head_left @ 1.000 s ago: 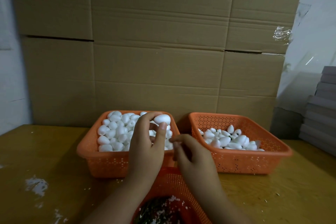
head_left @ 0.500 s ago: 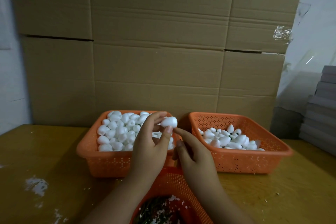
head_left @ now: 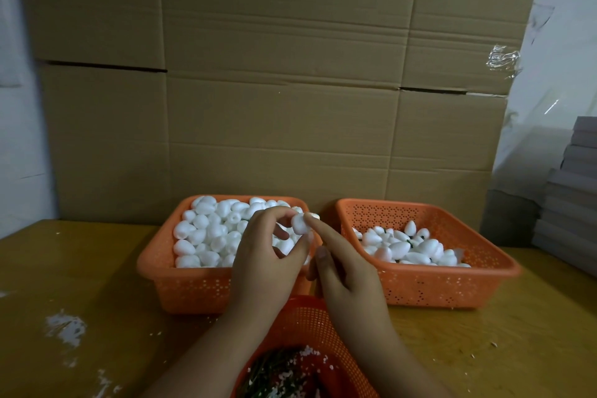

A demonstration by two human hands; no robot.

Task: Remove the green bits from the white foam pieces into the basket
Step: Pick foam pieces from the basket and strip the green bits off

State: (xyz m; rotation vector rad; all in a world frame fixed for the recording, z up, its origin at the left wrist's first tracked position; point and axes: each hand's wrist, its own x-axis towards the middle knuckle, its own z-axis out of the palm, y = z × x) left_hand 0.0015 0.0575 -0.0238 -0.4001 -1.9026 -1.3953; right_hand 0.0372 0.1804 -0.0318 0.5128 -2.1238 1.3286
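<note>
The left hand [head_left: 268,263] is raised over the near right corner of the left basket [head_left: 151,268], its thumb and fingertips curled to pinch 1 white foam piece [head_left: 300,223]. The right hand [head_left: 347,271] sits just beside it, index finger stretched out so that its tip touches the right side of that foam piece; the other fingers are curled under and I cannot tell whether they hold anything.

The left basket, orange and perforated, is heaped with white foam pieces [head_left: 210,233]. To its right stands a second orange basket [head_left: 452,287], holding a shallower layer of foam pieces [head_left: 407,247] with dark green bits showing among them.

Nearest, under both wrists, is a rounder orange mesh basket [head_left: 310,320]; inside it lie dark green bits [head_left: 274,368] mixed with white crumbs. It is cut off by the near edge of the view.

All 3 baskets rest on a yellowish wooden table [head_left: 80,268] speckled with white flecks. A wall of brown cardboard boxes [head_left: 274,90] rises behind, and grey stacked sheets [head_left: 571,197] stand at the far right.
</note>
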